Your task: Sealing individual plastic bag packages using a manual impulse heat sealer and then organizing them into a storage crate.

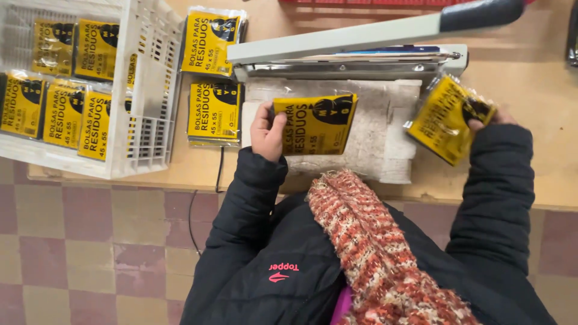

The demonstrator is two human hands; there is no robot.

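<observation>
Wooden bench point(530, 90) (sealer point(349, 51) open): left hand point(267, 133) grips one yellow packet point(314, 124), right hand point(490, 118) grips another packet point(448, 118).

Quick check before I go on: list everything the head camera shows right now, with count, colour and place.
Held packets: two, yellow and black; one in the left hand, one in the right hand.
Loose packets: two, yellow, on the table beside the crate.
Crate: one, white plastic, far left, holding at least five yellow packets.
Heat sealer: one, grey with dark handle, arm raised, behind the hands.
Cloth pad: one, whitish, under the sealer.
Table: one, light wood.
Cable: one, dark, hanging off the table edge.
Floor: chequered tiles.
Scarf: one, red-white knit.
Left hand; right hand: dark jacket sleeves.
</observation>
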